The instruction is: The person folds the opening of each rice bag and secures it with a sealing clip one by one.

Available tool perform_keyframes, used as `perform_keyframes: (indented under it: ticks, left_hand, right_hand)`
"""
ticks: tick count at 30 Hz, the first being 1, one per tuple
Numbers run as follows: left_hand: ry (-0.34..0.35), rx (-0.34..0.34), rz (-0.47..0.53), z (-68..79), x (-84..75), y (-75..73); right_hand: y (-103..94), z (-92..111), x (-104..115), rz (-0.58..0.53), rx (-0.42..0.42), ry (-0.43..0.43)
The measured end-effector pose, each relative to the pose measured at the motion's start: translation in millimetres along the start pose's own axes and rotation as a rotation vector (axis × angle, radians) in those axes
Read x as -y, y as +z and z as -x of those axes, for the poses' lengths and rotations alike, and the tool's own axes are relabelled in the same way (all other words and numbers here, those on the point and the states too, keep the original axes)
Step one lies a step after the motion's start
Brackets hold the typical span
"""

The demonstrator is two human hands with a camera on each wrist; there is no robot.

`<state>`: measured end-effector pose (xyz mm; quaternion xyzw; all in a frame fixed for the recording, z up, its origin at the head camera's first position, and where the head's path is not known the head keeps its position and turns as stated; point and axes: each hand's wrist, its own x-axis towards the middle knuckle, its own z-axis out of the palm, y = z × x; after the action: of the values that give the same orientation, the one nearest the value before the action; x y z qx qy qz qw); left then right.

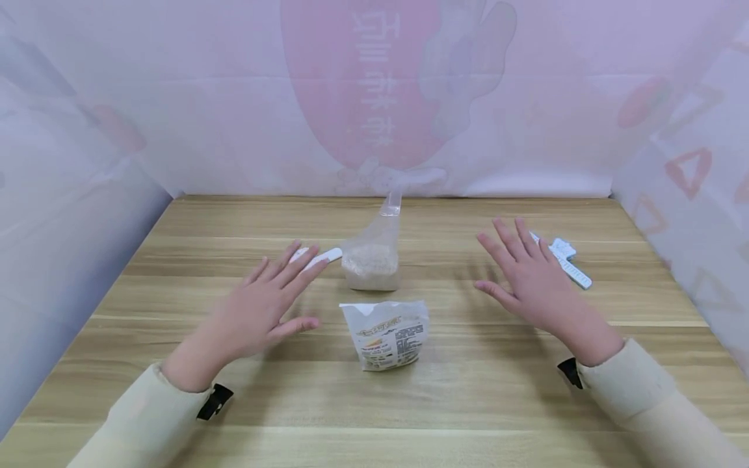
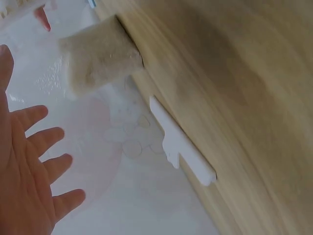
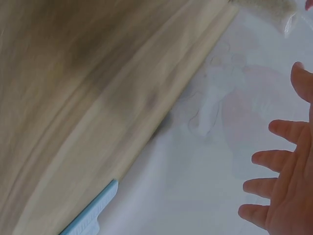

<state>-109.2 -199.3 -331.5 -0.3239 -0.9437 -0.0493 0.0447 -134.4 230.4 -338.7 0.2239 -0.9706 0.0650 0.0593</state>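
Both hands hover over the table with fingers spread, holding nothing. My left hand (image 1: 263, 309) is on the left, its fingertips overlapping a white bag clip (image 1: 332, 255) in the head view. To the right, my right hand (image 1: 535, 289) partly covers a light blue bag clip (image 1: 576, 273). Between the hands stands a clear plastic bag (image 1: 370, 266) with pale grainy contents at its bottom and a narrow, upright top. Closer to me is a small white printed packet (image 1: 389, 338), standing upright. The left wrist view shows the white clip (image 2: 178, 139) lying beyond the fingers.
The wooden table (image 1: 363, 416) is bounded by a pale printed cloth (image 1: 234, 130) at the back and on both sides. A black strap piece (image 1: 215, 401) shows at the left cuff, another (image 1: 569, 373) at the right.
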Motion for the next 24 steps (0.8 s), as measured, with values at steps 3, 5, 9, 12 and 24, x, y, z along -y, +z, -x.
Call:
perform_keyframes:
  ticks: [3,5,9,12,24]
  left_hand:
    - [0.037,0.030,0.020,0.6,-5.4,2.9]
    - [0.073,0.028,0.031,0.1,-7.8,5.6]
    - [0.127,0.020,0.064,-2.3,-13.1,10.6]
    - [0.117,0.040,0.119,-4.1,-20.2,11.6]
    - [0.107,0.090,0.304,-12.1,-37.9,21.4]
  right_hand:
    - [2.5,0,7,-0.017,0.009,-0.042]
    - [5.0,0,11,-0.026,0.008,-0.073]
    - [10.7,1,19,-0.074,0.004,-0.121]
    - [13.8,3,25,-0.143,0.042,-0.131]
    - [20.4,6,44,-0.309,0.147,-0.294]
